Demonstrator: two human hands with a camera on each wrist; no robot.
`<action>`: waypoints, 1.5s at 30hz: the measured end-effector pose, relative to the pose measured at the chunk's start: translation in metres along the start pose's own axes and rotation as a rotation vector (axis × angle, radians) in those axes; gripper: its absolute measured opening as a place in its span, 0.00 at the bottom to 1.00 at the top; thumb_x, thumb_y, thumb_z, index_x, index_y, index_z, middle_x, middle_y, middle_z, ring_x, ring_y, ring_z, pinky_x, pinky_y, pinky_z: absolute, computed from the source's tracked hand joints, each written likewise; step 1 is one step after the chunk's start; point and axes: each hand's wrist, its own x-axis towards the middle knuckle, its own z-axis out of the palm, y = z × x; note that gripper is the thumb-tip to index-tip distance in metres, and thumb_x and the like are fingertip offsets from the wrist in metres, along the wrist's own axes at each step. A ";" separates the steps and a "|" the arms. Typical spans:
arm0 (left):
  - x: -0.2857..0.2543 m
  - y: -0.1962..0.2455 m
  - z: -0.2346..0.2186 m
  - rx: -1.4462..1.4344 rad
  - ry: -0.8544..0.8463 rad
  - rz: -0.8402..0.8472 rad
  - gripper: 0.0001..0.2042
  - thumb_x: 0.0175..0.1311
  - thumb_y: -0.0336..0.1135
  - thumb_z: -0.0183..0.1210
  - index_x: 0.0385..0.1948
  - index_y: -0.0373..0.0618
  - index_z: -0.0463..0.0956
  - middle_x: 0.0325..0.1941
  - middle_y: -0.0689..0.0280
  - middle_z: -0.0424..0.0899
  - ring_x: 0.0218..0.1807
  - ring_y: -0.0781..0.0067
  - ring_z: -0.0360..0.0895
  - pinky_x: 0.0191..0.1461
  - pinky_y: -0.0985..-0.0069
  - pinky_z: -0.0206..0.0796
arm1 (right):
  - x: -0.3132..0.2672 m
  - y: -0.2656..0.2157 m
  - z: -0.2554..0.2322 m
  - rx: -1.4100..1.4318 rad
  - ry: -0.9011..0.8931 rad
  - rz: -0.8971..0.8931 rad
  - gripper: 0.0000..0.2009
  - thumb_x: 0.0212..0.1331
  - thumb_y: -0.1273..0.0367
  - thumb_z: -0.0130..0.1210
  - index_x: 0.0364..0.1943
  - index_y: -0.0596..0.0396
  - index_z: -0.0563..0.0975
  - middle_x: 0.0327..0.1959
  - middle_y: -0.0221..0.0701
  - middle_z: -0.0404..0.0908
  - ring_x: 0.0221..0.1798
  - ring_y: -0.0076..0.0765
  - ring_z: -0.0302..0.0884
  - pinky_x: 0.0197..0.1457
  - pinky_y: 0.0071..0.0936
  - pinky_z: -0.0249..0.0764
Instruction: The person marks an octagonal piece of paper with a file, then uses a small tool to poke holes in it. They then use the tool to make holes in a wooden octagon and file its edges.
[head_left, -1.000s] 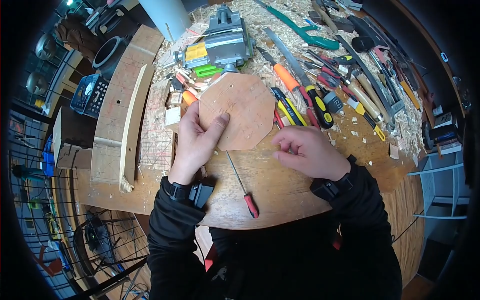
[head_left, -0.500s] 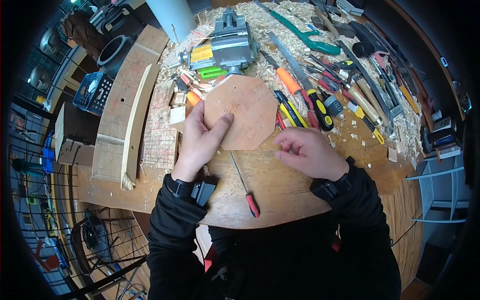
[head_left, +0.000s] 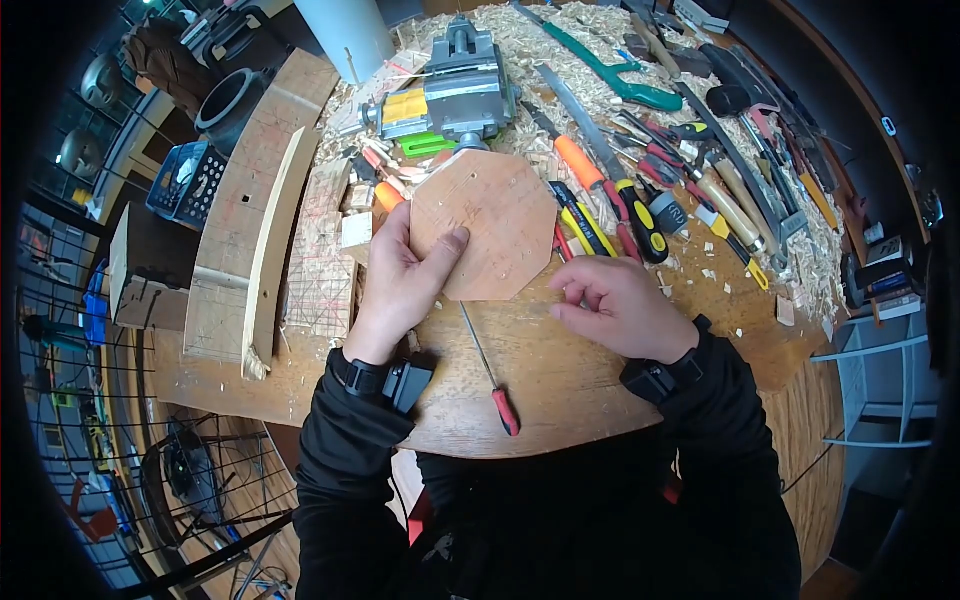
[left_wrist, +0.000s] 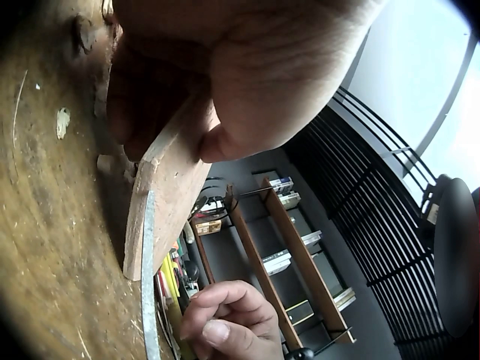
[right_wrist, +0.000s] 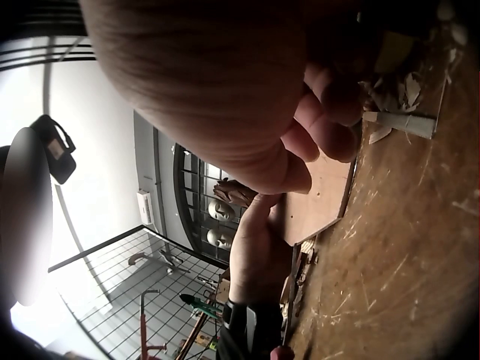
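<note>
My left hand (head_left: 402, 268) grips an octagonal wooden board (head_left: 495, 225) by its left edge, thumb on the upper face and fingers underneath. Small holes and faint pencil lines mark the board, and it leans up from the tabletop in the left wrist view. At the board's lower right, my right hand (head_left: 625, 308) stays with loosely curled fingers and nothing in them; the right wrist view has those fingers (right_wrist: 334, 139) close over the board's face. Between the forearms lies a slim metal tool with a red-and-black handle (head_left: 506, 411), its thin shaft pointing to the board.
A grey bench vise (head_left: 465, 90) stands behind the board among wood shavings. To the right lie a yellow-black cutter (head_left: 583, 222), an orange-handled knife (head_left: 576, 160), a green-handled saw (head_left: 640, 92) and several other tools. Long curved wooden pieces (head_left: 270, 250) lie at the left.
Over the last second the whole view has shifted slightly as the head moved. Both hands and the board keep their places, with no change of grip.
</note>
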 end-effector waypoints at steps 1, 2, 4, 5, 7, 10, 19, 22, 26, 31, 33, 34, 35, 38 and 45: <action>0.000 0.000 0.000 0.000 0.000 -0.001 0.19 0.64 0.31 0.62 0.53 0.31 0.69 0.45 0.58 0.82 0.44 0.76 0.79 0.48 0.77 0.74 | 0.000 0.000 0.000 0.000 0.000 0.000 0.10 0.54 0.73 0.64 0.39 0.57 0.78 0.25 0.24 0.75 0.21 0.15 0.68 0.24 0.17 0.64; 0.000 0.000 0.000 0.000 0.000 -0.002 0.19 0.64 0.31 0.62 0.53 0.31 0.69 0.45 0.58 0.82 0.44 0.76 0.79 0.48 0.77 0.74 | 0.000 0.000 0.000 -0.003 -0.003 0.002 0.10 0.54 0.73 0.64 0.39 0.57 0.78 0.25 0.24 0.75 0.21 0.15 0.68 0.24 0.17 0.64; 0.000 -0.002 -0.001 0.025 -0.005 0.013 0.20 0.64 0.31 0.62 0.53 0.31 0.69 0.45 0.58 0.82 0.44 0.76 0.79 0.48 0.77 0.74 | 0.000 0.000 0.000 -0.005 -0.007 0.005 0.09 0.55 0.73 0.64 0.39 0.57 0.78 0.25 0.24 0.75 0.21 0.15 0.68 0.24 0.17 0.64; 0.000 -0.002 -0.001 0.024 -0.004 0.012 0.20 0.64 0.31 0.62 0.53 0.31 0.69 0.45 0.58 0.82 0.44 0.76 0.79 0.48 0.77 0.74 | 0.000 0.000 0.000 -0.004 0.000 -0.003 0.09 0.55 0.73 0.64 0.39 0.57 0.78 0.25 0.24 0.75 0.21 0.15 0.68 0.24 0.17 0.64; 0.000 -0.002 -0.002 0.014 -0.014 -0.014 0.21 0.63 0.31 0.62 0.54 0.31 0.68 0.45 0.58 0.81 0.45 0.76 0.79 0.48 0.77 0.74 | 0.000 0.000 0.000 -0.002 0.006 -0.010 0.09 0.55 0.73 0.64 0.39 0.57 0.78 0.24 0.24 0.75 0.21 0.15 0.68 0.24 0.17 0.64; -0.002 0.005 -0.001 0.038 -0.031 -0.003 0.21 0.64 0.31 0.62 0.55 0.30 0.68 0.46 0.57 0.81 0.45 0.76 0.79 0.49 0.77 0.74 | 0.000 0.001 0.000 0.008 0.005 -0.019 0.09 0.55 0.74 0.63 0.39 0.58 0.78 0.24 0.24 0.75 0.21 0.15 0.67 0.24 0.17 0.63; -0.007 0.009 0.003 0.001 -0.019 0.010 0.22 0.64 0.32 0.62 0.55 0.31 0.67 0.46 0.57 0.81 0.46 0.74 0.79 0.50 0.76 0.73 | 0.001 -0.003 -0.002 -0.002 -0.023 0.042 0.09 0.54 0.73 0.62 0.39 0.56 0.76 0.24 0.29 0.77 0.22 0.26 0.73 0.26 0.24 0.68; -0.008 0.009 0.002 0.006 -0.025 0.035 0.22 0.63 0.32 0.62 0.55 0.32 0.68 0.45 0.57 0.82 0.46 0.74 0.79 0.49 0.76 0.73 | 0.001 -0.001 -0.001 0.022 -0.024 0.056 0.10 0.53 0.73 0.63 0.39 0.56 0.77 0.24 0.28 0.77 0.22 0.24 0.72 0.26 0.23 0.67; -0.008 0.006 0.000 0.015 -0.021 0.037 0.22 0.63 0.33 0.62 0.54 0.32 0.68 0.44 0.56 0.82 0.44 0.75 0.80 0.48 0.76 0.73 | 0.001 -0.002 -0.003 0.011 -0.044 0.041 0.11 0.53 0.73 0.64 0.40 0.56 0.77 0.24 0.28 0.76 0.22 0.22 0.71 0.25 0.22 0.67; -0.007 0.005 -0.004 0.118 -0.029 0.009 0.22 0.61 0.33 0.63 0.53 0.32 0.69 0.41 0.56 0.83 0.42 0.74 0.81 0.46 0.76 0.73 | 0.003 -0.007 -0.004 -0.034 -0.085 0.010 0.12 0.52 0.72 0.65 0.40 0.55 0.78 0.25 0.28 0.75 0.23 0.24 0.71 0.26 0.23 0.67; -0.007 0.004 -0.002 0.096 -0.021 0.049 0.21 0.61 0.34 0.63 0.53 0.32 0.69 0.41 0.56 0.83 0.41 0.74 0.81 0.44 0.76 0.73 | 0.002 -0.009 -0.004 -0.025 -0.092 0.056 0.12 0.51 0.71 0.65 0.41 0.55 0.78 0.25 0.29 0.75 0.23 0.26 0.72 0.26 0.24 0.67; -0.006 0.003 -0.001 0.074 -0.015 0.089 0.21 0.61 0.34 0.63 0.52 0.32 0.69 0.40 0.57 0.83 0.40 0.74 0.81 0.43 0.76 0.73 | 0.002 -0.008 -0.004 -0.024 -0.093 0.056 0.12 0.51 0.71 0.65 0.41 0.55 0.78 0.25 0.29 0.75 0.23 0.26 0.72 0.26 0.24 0.67; -0.006 0.001 -0.001 0.075 -0.015 0.089 0.21 0.61 0.34 0.63 0.52 0.32 0.69 0.40 0.57 0.83 0.40 0.74 0.81 0.43 0.76 0.73 | 0.002 -0.008 -0.003 -0.040 -0.090 0.052 0.13 0.51 0.71 0.65 0.41 0.55 0.78 0.25 0.29 0.75 0.23 0.27 0.72 0.26 0.24 0.67; -0.005 -0.001 0.000 0.066 0.000 0.126 0.21 0.61 0.34 0.63 0.52 0.32 0.69 0.39 0.57 0.83 0.37 0.74 0.81 0.40 0.77 0.73 | 0.001 -0.002 -0.001 -0.046 -0.075 0.020 0.13 0.52 0.71 0.66 0.41 0.55 0.78 0.26 0.27 0.74 0.22 0.22 0.69 0.24 0.22 0.64; -0.006 0.002 -0.004 0.143 -0.018 0.053 0.21 0.61 0.35 0.64 0.52 0.32 0.69 0.39 0.57 0.83 0.36 0.75 0.81 0.38 0.77 0.72 | 0.001 -0.003 -0.001 -0.073 -0.067 -0.035 0.13 0.52 0.72 0.66 0.42 0.56 0.78 0.27 0.25 0.74 0.21 0.17 0.66 0.22 0.18 0.62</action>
